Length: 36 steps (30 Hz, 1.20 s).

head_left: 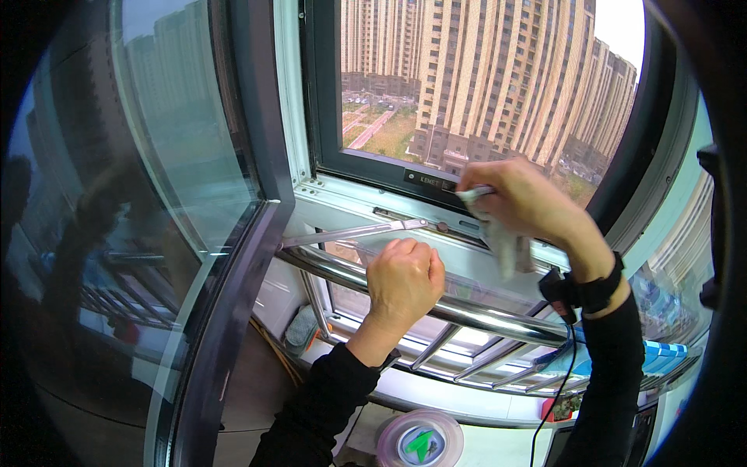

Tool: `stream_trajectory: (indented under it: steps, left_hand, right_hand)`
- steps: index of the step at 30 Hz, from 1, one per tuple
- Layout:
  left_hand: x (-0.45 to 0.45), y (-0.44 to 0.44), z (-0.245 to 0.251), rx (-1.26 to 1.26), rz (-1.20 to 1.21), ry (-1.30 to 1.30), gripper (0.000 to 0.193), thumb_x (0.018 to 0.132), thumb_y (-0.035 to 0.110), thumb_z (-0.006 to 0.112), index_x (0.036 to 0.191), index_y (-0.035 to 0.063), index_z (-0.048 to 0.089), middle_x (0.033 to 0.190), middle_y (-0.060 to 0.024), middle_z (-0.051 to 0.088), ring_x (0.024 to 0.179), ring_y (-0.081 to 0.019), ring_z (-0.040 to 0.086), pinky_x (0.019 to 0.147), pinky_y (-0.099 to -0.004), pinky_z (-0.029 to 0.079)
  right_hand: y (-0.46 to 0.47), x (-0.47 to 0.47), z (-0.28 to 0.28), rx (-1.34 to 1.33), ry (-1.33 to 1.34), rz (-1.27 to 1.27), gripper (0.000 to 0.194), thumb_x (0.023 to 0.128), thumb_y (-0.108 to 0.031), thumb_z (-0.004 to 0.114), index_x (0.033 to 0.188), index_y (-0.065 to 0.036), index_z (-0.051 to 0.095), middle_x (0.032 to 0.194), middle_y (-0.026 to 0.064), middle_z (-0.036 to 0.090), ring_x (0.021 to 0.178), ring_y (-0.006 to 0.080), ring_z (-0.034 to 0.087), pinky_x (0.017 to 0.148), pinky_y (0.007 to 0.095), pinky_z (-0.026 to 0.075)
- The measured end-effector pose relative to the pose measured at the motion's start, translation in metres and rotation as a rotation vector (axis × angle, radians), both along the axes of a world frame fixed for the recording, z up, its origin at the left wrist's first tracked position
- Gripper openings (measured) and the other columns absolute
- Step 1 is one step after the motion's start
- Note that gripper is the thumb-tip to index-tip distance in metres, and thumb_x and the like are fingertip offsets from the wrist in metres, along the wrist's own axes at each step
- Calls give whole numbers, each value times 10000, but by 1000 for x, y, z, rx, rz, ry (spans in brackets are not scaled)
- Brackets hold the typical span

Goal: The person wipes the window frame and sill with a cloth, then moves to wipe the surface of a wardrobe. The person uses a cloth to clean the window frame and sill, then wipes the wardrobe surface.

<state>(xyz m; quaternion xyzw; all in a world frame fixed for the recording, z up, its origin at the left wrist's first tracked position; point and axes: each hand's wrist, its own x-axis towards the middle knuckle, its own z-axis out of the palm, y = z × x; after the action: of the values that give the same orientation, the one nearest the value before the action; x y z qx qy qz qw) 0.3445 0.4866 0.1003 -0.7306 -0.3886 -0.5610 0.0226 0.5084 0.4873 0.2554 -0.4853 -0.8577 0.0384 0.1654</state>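
Note:
My left hand (405, 280) is closed around a round stainless steel railing (496, 320) below the window. My right hand (513, 195) is raised at the lower rail of the window screen frame (373, 168), pinching a whitish cloth (502, 248) that hangs down and is blurred. A metal friction stay arm (356, 232) runs from the open window sash (233, 327) at the left to the white sill track (385, 213). The right wrist wears a black strap with a small device and a cable.
Beneath the railing are metal bars, a grey scrubbing item (302, 328) at the left, and a round pinkish container (388, 438) with something green inside. Blue checked fabric (665, 357) lies at the right, near a small plant in a red pot (554, 410). High-rise buildings stand outside.

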Motion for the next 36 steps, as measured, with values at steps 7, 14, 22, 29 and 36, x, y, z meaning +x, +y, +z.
stream_trajectory:
  steps: [7, 14, 22, 29, 36]
  left_hand:
    - [-1, 2, 0, 26, -22, -34, 104, 726, 77, 631, 646, 31, 582, 655, -135, 583, 640, -350, 586, 563, -441, 459]
    - [0, 2, -1, 32, -28, -49, 122, 722, 68, 630, 622, 30, 570, 643, -133, 576, 615, -343, 576, 551, -445, 452]
    - [-2, 2, -2, -22, -19, 8, 101, 702, 100, 649, 632, 46, 601, 663, -138, 602, 644, -339, 607, 584, -443, 493]
    - [-11, 2, -4, -135, -182, -30, 336, 735, 336, 703, 973, 99, 680, 927, -144, 671, 927, -364, 628, 789, -475, 483]
    - [-5, 2, -22, -133, -152, 20, 522, 722, 283, 716, 1203, 121, 593, 1152, -158, 624, 1149, -345, 542, 932, -511, 404]
  right_hand:
    - [50, -46, -68, 104, -126, 269, 206, 735, -36, 674, 938, -47, 643, 847, 129, 652, 891, 338, 610, 814, 404, 490]
    - [41, -28, -58, 108, -353, 212, 152, 715, -37, 680, 865, -48, 655, 847, 111, 644, 925, 317, 604, 813, 411, 491]
    - [59, -98, -38, 319, 34, 596, 261, 708, 48, 627, 935, -44, 719, 844, 183, 677, 839, 356, 663, 740, 413, 529]
    - [60, -161, -60, 57, -134, 710, 285, 718, -1, 623, 982, -72, 704, 983, 128, 667, 991, 316, 625, 826, 362, 520]
    - [47, -152, -66, 138, -138, 714, 202, 748, -57, 603, 931, -48, 688, 1013, 87, 666, 1036, 285, 600, 857, 346, 512]
